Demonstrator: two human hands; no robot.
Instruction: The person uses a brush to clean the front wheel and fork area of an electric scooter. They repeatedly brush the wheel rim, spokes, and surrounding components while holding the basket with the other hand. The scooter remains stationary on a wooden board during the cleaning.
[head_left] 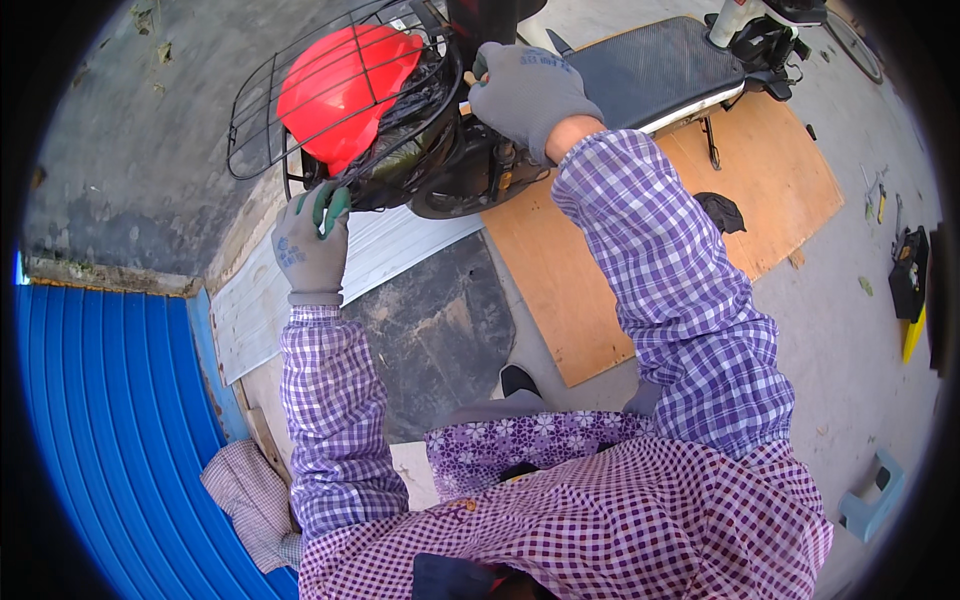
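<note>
My left hand (312,240), in a grey glove with green fingertips, is closed at the lower near edge of a black wire basket (236,150) on a scooter. Inside the basket lie a red helmet (340,90) and black plastic bags (412,118). My right hand (530,95), also gloved, is closed beside the dark column right of the basket, around a small thing mostly hidden by its fingers; a tan bit shows there. A black tire (440,202) is below the basket. The scooter's long black textured top (650,65) extends to the right.
A plywood board (550,300), dark mat (420,340) and pale metal sheet (250,310) lie underneath. Blue corrugated metal (110,390) and a draped checked cloth (245,490) are left. At right are scattered tools (880,205), a black toolbox (907,272) and a light-blue stool (870,495).
</note>
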